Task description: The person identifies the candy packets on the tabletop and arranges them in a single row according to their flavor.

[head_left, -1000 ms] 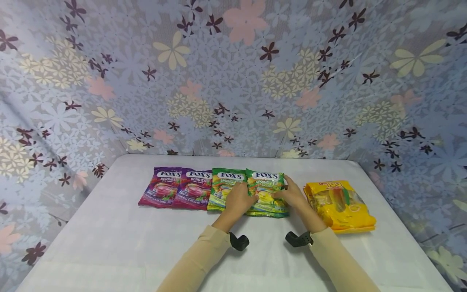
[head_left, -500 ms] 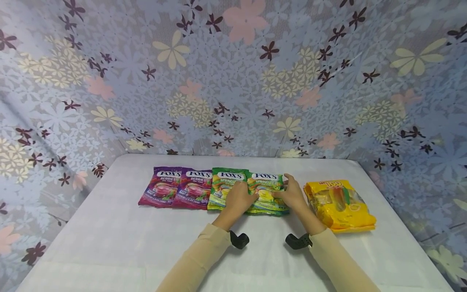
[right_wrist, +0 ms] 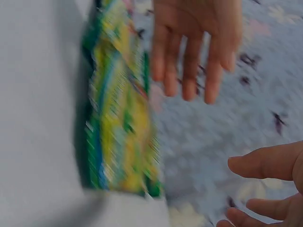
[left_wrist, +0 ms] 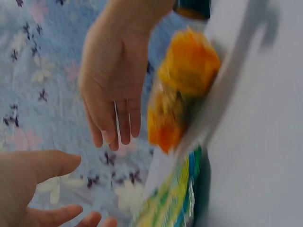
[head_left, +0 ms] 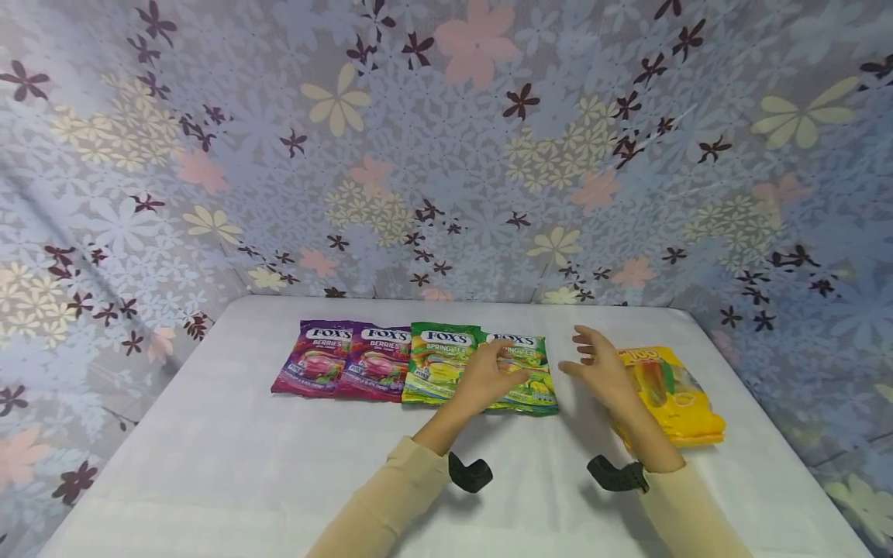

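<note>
My left hand point(head_left: 488, 376) hovers with spread, relaxed fingers over the right-hand green candy bag point(head_left: 539, 387), partly hiding it in the head view. Another green candy bag point(head_left: 434, 376) lies beside it, its edge overlapping the first. Between that pair and the yellow candy bag point(head_left: 680, 407), my right hand point(head_left: 601, 376) is raised with nothing held, covering the yellow bag's left side. In the left wrist view the fingers of the right hand point(left_wrist: 116, 85) extend straight, near the blurred yellow bag point(left_wrist: 189, 66). The right wrist view has both hands apart from the green bags point(right_wrist: 120, 118).
Two purple candy bags point(head_left: 314, 360) lie overlapping at the left end of the row. A white cloth covers the table point(head_left: 230, 449). Flowered fabric point(head_left: 446, 155) rises behind the table and along its sides.
Both hands have let go of the green bags and lifted. The right hand has moved right toward the yellow bag; the left has shifted slightly right. The head view has turned a little.
</note>
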A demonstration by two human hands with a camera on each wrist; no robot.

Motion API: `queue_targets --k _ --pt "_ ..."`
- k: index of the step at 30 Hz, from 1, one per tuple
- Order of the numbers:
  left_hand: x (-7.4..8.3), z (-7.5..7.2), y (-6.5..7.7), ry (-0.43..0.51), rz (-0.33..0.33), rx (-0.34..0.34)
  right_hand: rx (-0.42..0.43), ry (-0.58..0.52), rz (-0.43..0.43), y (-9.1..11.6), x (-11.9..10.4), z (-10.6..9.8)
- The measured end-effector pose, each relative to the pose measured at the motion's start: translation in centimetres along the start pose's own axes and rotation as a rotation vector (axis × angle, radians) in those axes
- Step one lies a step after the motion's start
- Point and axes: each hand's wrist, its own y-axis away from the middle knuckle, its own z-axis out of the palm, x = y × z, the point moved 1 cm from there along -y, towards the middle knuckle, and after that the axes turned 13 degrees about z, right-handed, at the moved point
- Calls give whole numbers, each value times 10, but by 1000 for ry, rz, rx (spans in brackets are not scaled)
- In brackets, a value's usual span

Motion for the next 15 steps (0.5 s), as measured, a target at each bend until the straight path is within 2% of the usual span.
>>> queue_targets --k 2,5,9,10,12,15 --pt "7 8 -1 106 -38 -38 39 7 7 4 3 -16" --pt "13 25 -2 324 -114 -106 76 36 39 6 13 -42" --pt "17 50 -4 598 -229 -204 145 90 139 2 42 -74" --pt "17 55 -4 632 -253 -223 168 105 168 -1 52 -80" --pt "17 63 -4 643 -298 -243 195 96 218 -8 71 -92" --pt "15 73 -3 667 -344 -239 155 32 308 -14 93 -111"
